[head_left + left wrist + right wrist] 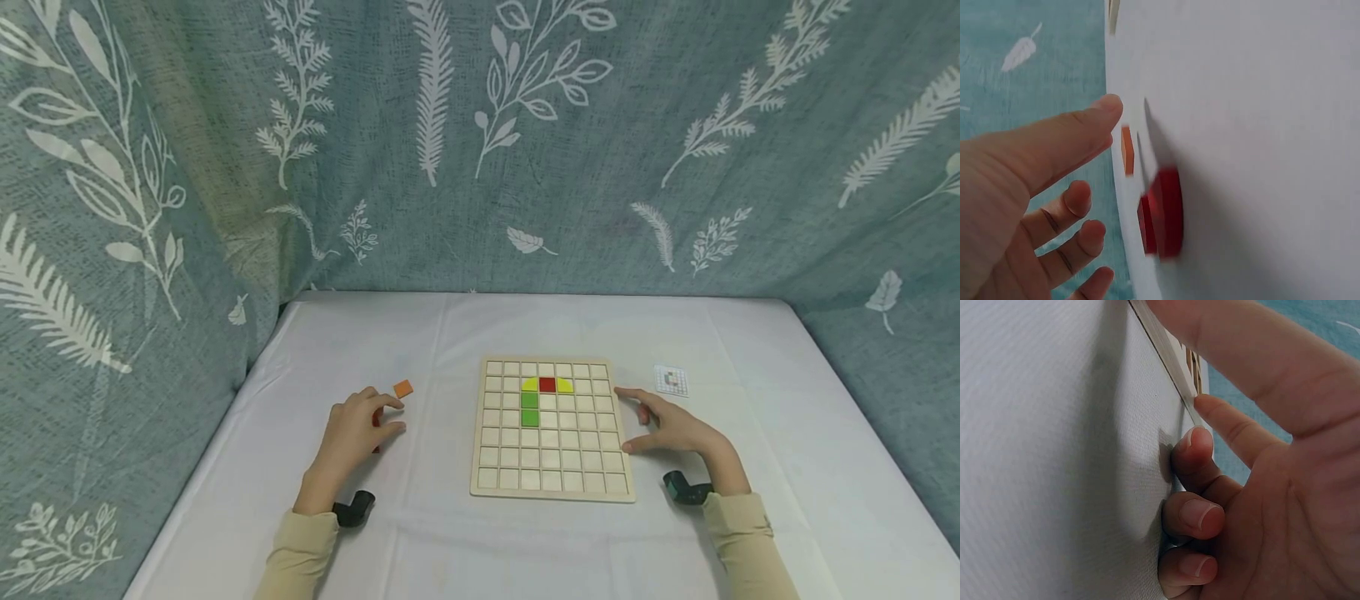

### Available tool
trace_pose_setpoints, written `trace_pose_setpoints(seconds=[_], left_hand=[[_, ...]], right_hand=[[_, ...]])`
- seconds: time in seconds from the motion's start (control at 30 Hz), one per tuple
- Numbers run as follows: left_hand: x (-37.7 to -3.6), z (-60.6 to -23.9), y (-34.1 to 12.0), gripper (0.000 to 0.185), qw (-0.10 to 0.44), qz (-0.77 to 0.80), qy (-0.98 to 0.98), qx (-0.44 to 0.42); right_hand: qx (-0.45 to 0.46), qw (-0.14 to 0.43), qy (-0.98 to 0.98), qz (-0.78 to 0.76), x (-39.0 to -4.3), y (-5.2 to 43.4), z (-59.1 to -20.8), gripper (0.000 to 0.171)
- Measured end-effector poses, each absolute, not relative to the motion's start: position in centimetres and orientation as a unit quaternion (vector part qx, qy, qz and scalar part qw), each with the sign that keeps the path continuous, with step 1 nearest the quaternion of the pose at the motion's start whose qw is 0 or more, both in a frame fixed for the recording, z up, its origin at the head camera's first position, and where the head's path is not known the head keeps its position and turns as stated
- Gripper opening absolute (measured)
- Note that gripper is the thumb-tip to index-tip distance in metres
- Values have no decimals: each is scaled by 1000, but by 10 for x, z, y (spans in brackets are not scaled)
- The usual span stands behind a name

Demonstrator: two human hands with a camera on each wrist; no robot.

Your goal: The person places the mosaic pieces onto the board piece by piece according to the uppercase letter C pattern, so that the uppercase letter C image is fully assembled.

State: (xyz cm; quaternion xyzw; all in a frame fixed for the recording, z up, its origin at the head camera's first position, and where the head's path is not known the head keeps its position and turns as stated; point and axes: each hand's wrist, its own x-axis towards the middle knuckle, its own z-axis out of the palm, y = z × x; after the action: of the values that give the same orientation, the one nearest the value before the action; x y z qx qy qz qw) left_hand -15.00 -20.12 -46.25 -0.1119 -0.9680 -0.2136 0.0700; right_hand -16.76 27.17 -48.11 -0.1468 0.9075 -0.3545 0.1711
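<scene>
Fingers of your left hand (351,433) hang loosely curled, off the small red block (1163,212) near the table's left edge; pinch it by its sides. Your right hand (671,427) rests, fingers spread, steadying the wooden grid board (551,475).

Both forearms, in tan sleeves, reach forward. The left hand (352,433) curls loosely, thumb extended (nothing pinched, as the wrist view shows). The right hand (671,427) lies low, thumb and index finger outstretched, remaining fingers curled under.
</scene>
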Motion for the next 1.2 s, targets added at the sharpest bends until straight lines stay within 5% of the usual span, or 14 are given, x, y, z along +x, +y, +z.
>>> trace_pose_setpoints(seconds=[1.2], left_hand=[[-150, -462, -236, 21, 59, -178, -979, -84]], right_hand=[[-149, 168, 909, -351, -168, 272, -480, 90]])
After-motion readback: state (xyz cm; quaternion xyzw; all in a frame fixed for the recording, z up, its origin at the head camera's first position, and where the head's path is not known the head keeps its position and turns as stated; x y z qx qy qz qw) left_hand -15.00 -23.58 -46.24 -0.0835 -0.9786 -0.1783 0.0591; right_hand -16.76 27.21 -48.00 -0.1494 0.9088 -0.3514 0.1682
